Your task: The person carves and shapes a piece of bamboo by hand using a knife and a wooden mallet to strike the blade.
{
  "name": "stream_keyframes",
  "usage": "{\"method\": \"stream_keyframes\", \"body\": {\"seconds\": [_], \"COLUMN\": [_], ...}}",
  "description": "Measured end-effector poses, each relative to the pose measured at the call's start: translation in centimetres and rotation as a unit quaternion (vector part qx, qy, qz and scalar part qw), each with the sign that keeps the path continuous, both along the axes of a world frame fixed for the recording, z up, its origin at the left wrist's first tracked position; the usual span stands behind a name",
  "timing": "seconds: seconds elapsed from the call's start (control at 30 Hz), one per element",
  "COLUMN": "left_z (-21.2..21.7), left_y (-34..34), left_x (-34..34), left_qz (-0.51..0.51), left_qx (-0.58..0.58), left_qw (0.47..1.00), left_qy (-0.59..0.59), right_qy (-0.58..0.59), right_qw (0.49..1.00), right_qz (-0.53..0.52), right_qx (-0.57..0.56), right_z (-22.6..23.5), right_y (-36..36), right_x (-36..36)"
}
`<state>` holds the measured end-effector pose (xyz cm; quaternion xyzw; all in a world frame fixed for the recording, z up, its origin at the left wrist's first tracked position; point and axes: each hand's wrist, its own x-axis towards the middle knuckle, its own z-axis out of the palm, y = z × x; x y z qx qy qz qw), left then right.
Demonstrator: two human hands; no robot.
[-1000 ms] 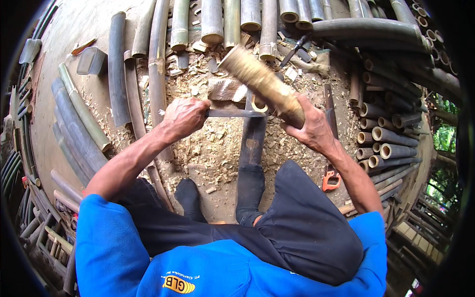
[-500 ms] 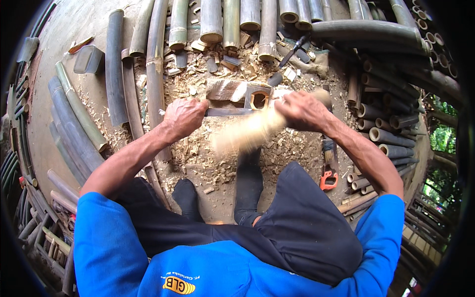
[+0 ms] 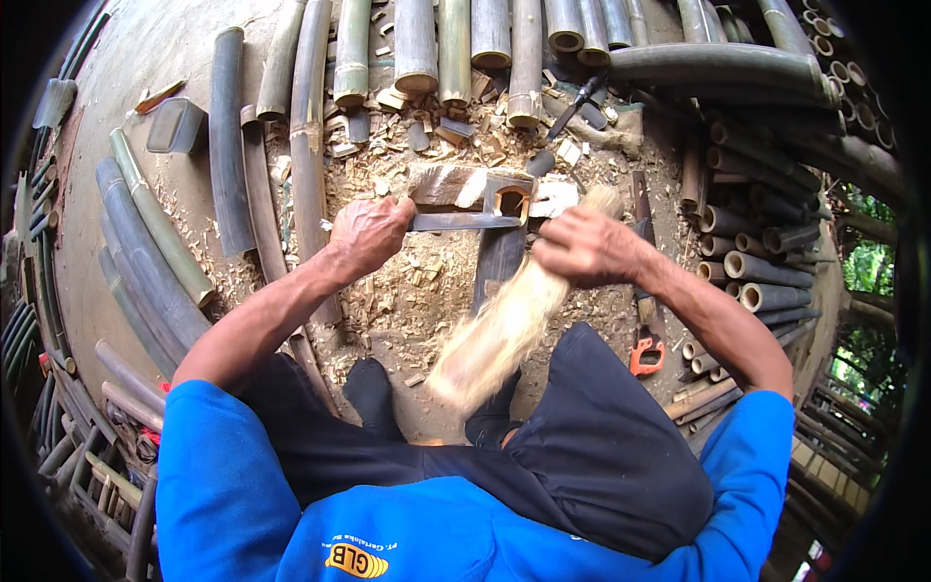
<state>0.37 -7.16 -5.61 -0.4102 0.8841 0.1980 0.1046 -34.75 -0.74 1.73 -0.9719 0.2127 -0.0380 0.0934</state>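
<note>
My left hand [image 3: 371, 233] is closed around the handle of a knife [image 3: 464, 222], its blade pointing right. The blade lies across a dark bamboo pole [image 3: 498, 260], just on my side of a squarish notch cut near the pole's far end. That end rests against a pale wooden block [image 3: 444, 183]. In my right hand [image 3: 592, 248] is a thick, frayed wooden club [image 3: 499, 339], gripped near its far end. Its wide end, blurred by motion, hangs over the pole between my knees, apart from the blade.
Wood chips [image 3: 412, 276] cover the ground. Several bamboo poles [image 3: 415, 58] lie ahead, more on the left [image 3: 231, 145], and a stack of cut bamboo [image 3: 776, 272] on the right. A saw with an orange handle [image 3: 647, 356] lies by my right knee. Farther off are a dark-handled tool [image 3: 576, 102] and a plastic container [image 3: 176, 124].
The club's wide end has swung toward me, away from the knife blade. The knife now reaches farther right across the pole. Both hands keep their grips.
</note>
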Motion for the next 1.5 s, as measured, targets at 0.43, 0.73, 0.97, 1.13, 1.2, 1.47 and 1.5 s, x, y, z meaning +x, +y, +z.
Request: {"method": "stream_keyframes", "body": {"seconds": [0.43, 0.73, 0.97, 1.13, 1.2, 1.47, 1.5], "left_z": [-0.8, -0.5, 1.7, 2.2, 2.3, 1.3, 2.0], "left_y": [-2.2, -4.2, 0.0, -0.2, -0.1, 0.4, 0.5], "left_x": [-0.8, -0.7, -2.1, -2.9, -3.5, -2.5, -3.0], "left_qz": [0.001, 0.223, -0.013, -0.026, -0.030, -0.033, -0.005], "left_qx": [0.073, 0.215, 0.030, 0.034, 0.035, -0.013, 0.031], "left_qw": [0.997, 0.933, 0.998, 0.999, 0.999, 0.999, 0.999], "left_qy": [-0.030, 0.181, 0.046, -0.006, -0.023, 0.005, -0.036], "right_qy": [0.148, 0.064, 0.068, -0.003, 0.040, -0.065, 0.004], "right_qw": [0.971, 0.988, 0.978, 0.989, 0.984, 0.995, 0.991], "right_qz": [-0.187, -0.092, -0.152, -0.133, -0.173, -0.082, -0.134], "right_qx": [0.031, 0.104, 0.122, 0.060, 0.023, -0.010, 0.010], "right_z": [0.4, 2.2, 2.4, 0.4, -0.8, -1.1, -1.2], "right_y": [0.3, 6.9, 5.4, 3.8, 1.3, 0.9, 0.1], "right_x": [0.7, 4.2, 1.4, -1.7, -3.8, -3.7, -4.5]}}
